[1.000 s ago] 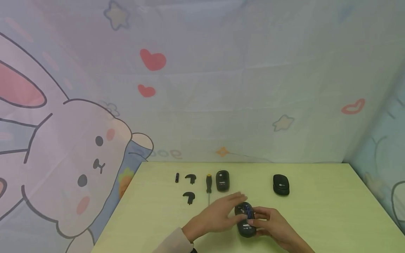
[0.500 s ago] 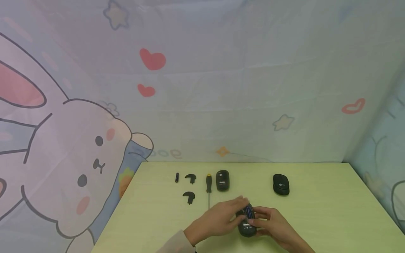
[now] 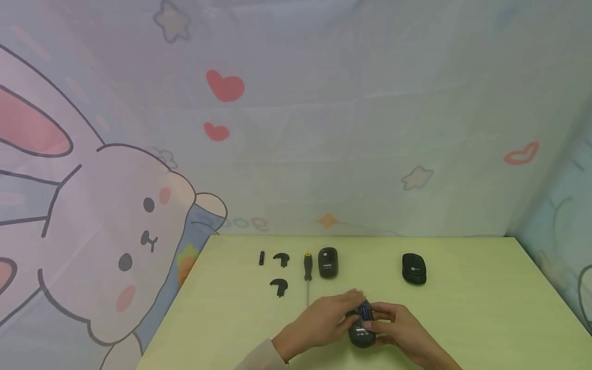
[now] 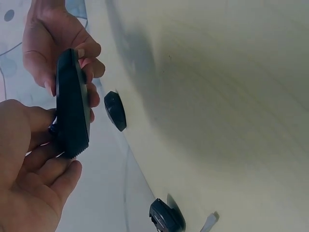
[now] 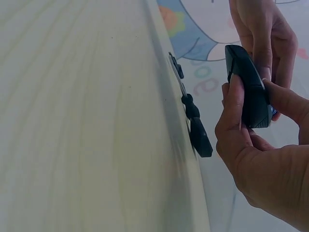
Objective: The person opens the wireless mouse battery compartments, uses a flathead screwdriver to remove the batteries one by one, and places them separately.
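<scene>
A black computer mouse (image 3: 362, 337) is held underside up between both hands over the front of the table. In its uncovered battery compartment, blue batteries (image 3: 366, 311) show. My right hand (image 3: 401, 327) grips the mouse from the right, thumb on the underside, fingers along the side. From the left, my left hand (image 3: 319, 321) holds the far end, its thumb at the compartment and its fingers over the edge. The left wrist view shows the mouse (image 4: 72, 104) edge-on, raised above the table, with left fingers curled round its end. The left hand partly hides the compartment.
Behind the hands lie a screwdriver (image 3: 308, 267) and a second mouse (image 3: 328, 262), underside up. Further left are a loose battery (image 3: 261, 258) and two black hook-shaped pieces, one farther back (image 3: 281, 259), one nearer (image 3: 279, 286). Another black mouse (image 3: 413, 268) sits back right.
My left hand has shifted slightly right and down, covering more of the mouse's far end. The right hand keeps its grip. The head view has moved slightly.
</scene>
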Action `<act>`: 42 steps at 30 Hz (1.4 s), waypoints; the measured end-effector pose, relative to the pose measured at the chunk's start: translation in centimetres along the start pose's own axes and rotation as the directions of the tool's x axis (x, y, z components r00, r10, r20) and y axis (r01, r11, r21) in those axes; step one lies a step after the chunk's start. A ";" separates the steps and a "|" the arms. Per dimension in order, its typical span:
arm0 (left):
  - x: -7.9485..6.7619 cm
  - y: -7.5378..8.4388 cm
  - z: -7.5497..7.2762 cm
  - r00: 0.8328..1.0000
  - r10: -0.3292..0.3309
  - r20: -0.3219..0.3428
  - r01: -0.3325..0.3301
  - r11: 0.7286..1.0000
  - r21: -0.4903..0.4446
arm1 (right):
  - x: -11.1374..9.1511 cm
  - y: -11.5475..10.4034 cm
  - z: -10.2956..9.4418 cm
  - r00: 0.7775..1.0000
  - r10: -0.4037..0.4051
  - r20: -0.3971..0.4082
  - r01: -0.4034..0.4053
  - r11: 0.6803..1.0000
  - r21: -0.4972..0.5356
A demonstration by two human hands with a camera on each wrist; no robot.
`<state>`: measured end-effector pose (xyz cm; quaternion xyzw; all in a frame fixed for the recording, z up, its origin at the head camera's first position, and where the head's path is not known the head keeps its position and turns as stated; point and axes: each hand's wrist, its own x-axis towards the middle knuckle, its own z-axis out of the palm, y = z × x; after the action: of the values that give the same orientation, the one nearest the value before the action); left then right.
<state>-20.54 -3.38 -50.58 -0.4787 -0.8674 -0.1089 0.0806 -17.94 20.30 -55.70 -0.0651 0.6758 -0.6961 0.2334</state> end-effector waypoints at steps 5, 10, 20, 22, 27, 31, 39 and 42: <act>0.0 0.4 0.2 0.999 -0.037 -0.010 0.037 0.999 0.002 | 0.0 -0.2 0.1 1.000 0.013 0.006 -0.013 1.000 0.001; 0.1 0.6 0.7 0.997 -0.037 -0.067 0.039 0.999 0.017 | -0.1 -0.3 0.2 1.000 0.015 -0.001 -0.015 1.000 0.007; 1.1 0.8 0.5 0.992 -0.046 -0.116 0.048 0.999 0.019 | 0.2 0.2 -0.1 0.999 0.026 -0.024 -0.026 1.000 0.010; 1.4 0.8 0.4 0.989 -0.081 -0.121 0.079 0.997 -0.025 | 0.3 0.3 -0.2 1.000 0.024 -0.020 -0.024 1.000 0.008; 2.0 1.0 0.5 0.970 -0.231 -0.077 0.206 0.947 -0.245 | 0.2 0.3 -0.2 1.000 0.026 -0.011 -0.026 1.000 0.007; 2.3 1.1 1.1 0.941 -0.338 0.001 0.291 0.808 -0.513 | 0.1 0.2 -0.2 1.000 0.029 -0.006 -0.029 1.000 0.006; 2.5 0.8 1.6 0.917 -0.399 0.012 0.312 0.699 -0.644 | 0.0 0.5 -0.2 1.000 0.022 -0.008 -0.021 1.000 0.017; 2.6 0.7 1.4 0.906 -0.423 -0.001 0.321 0.689 -0.649 | 0.1 0.4 -0.3 1.000 0.005 -0.004 -0.004 1.000 0.027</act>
<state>-21.39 -0.53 -51.18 -0.2812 -0.8489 -0.4453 -0.0444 -18.03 20.52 -56.14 -0.0591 0.6671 -0.7046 0.2344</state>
